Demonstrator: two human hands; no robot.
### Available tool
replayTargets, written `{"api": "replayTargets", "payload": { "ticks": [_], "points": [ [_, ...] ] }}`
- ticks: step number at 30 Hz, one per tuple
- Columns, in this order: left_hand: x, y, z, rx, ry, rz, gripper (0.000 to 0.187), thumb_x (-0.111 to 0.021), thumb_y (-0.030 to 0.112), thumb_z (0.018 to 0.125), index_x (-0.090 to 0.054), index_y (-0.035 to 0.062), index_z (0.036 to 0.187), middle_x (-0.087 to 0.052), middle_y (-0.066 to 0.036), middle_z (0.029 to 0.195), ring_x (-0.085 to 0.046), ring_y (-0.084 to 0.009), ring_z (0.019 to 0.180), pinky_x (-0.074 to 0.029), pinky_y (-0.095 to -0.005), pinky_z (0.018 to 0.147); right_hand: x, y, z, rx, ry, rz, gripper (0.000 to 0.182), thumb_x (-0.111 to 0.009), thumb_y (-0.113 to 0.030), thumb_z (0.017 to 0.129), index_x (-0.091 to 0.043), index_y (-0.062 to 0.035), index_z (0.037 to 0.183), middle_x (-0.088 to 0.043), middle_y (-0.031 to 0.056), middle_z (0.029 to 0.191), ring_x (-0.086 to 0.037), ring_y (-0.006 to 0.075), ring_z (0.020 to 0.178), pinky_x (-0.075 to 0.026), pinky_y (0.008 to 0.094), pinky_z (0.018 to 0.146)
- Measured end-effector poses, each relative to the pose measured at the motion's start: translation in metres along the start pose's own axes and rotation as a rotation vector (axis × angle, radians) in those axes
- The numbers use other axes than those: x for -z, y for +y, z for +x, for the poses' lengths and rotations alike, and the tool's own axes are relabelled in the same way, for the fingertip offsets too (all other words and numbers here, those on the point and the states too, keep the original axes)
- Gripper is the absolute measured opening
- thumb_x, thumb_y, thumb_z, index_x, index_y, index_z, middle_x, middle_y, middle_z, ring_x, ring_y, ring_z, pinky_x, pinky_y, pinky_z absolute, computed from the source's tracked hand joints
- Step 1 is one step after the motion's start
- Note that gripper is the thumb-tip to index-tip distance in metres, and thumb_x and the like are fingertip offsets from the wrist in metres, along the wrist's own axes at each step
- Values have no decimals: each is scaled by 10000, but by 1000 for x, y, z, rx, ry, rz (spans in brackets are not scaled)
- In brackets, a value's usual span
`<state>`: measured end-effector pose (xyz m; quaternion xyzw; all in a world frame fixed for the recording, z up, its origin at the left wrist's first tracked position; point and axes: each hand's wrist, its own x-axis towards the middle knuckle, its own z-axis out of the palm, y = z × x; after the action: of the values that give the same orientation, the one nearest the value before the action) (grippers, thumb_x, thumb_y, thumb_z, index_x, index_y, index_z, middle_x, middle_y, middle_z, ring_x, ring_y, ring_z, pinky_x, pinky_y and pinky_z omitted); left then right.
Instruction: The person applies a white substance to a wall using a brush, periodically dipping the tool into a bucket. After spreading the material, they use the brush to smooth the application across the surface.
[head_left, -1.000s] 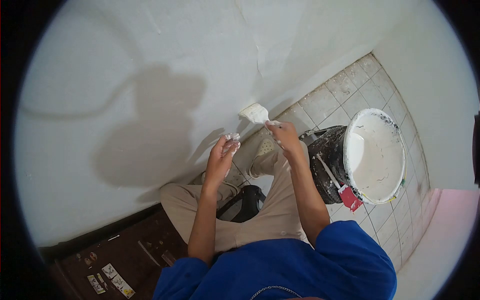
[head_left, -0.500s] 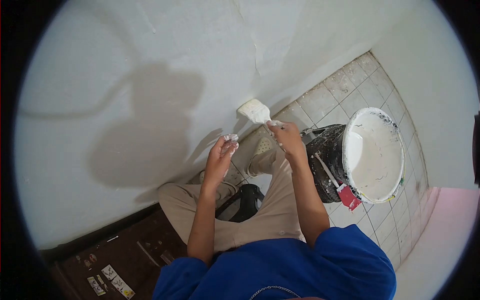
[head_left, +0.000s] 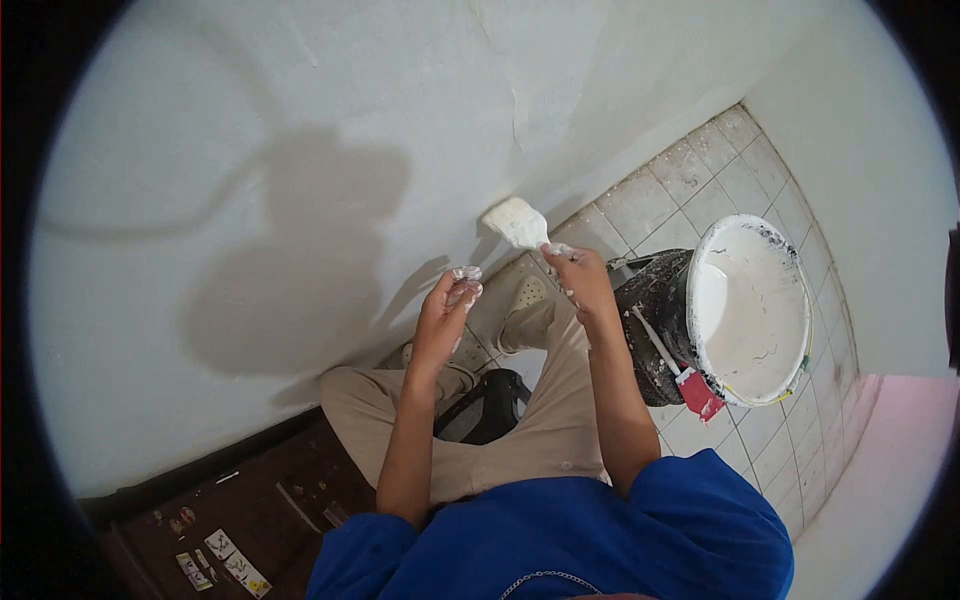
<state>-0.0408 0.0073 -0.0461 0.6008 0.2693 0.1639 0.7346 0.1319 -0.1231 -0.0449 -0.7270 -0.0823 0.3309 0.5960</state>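
Note:
My right hand (head_left: pixel 580 280) grips the handle of a wide paintbrush (head_left: pixel 517 222) loaded with white paint, its bristles against the lower part of the white wall (head_left: pixel 300 150) near the floor. My left hand (head_left: pixel 442 318) is raised beside it, palm toward the wall, with paint-smeared fingers slightly curled and nothing in them. I sit low on a dark stool (head_left: pixel 487 405), in beige trousers and a blue top, with one shoe (head_left: pixel 527 293) under the brush.
A paint-stained black bucket (head_left: pixel 745 310) of white paint with a red tag stands on the tiled floor (head_left: pixel 700 190) to my right. A dark wooden surface (head_left: pixel 240 520) with small stickers lies at lower left. A second white wall closes the right side.
The brush has shifted slightly up and to the right along the wall with my right hand. My left hand has stayed nearly still.

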Motion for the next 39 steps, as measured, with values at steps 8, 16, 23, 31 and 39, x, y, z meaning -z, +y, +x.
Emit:
{"api": "replayTargets", "payload": {
  "ticks": [8,16,23,31,39],
  "points": [
    [-2,9,-2,-23,7,30,231,-530,62,929,-542,-10,1148,-601,-58,1043,-554,-120,1002,-440,-259,889,-18,5,22,169,14,-284,275,-670,-248,838,-649,-10,702,-507,-36,568,-404,63,463,-287,254,432],
    [-5,5,-2,-26,-21,-9,245,-543,97,940,-537,-21,1155,-600,-68,1081,-551,-125,1019,-439,-262,891,6,-43,-20,65,20,-6,277,-670,-233,843,-639,-8,684,-473,-38,543,-396,59,492,-289,253,459],
    [7,6,-7,-48,24,62,247,-550,106,939,-543,-7,1158,-601,-72,1093,-552,-129,1035,-437,-267,899,-12,18,19,19,-22,-96,340,-666,-243,842,-604,-4,607,-476,-14,538,-417,84,506,-317,267,478],
    [-4,5,-5,-17,12,37,238,-555,99,933,-550,-5,1146,-609,-67,1079,-561,-132,1032,-438,-268,898,12,-138,-80,391,23,285,243,-665,-256,870,-693,-15,878,-463,-82,578,-357,17,512,-265,216,475],
    [-4,10,-6,-45,27,87,229,-551,91,933,-553,-1,1142,-606,-68,1081,-558,-136,1037,-456,-272,876,-7,-16,-16,121,69,1,313,-652,-290,878,-654,-2,757,-485,-42,574,-403,44,527,-312,250,482]
  ]
}}
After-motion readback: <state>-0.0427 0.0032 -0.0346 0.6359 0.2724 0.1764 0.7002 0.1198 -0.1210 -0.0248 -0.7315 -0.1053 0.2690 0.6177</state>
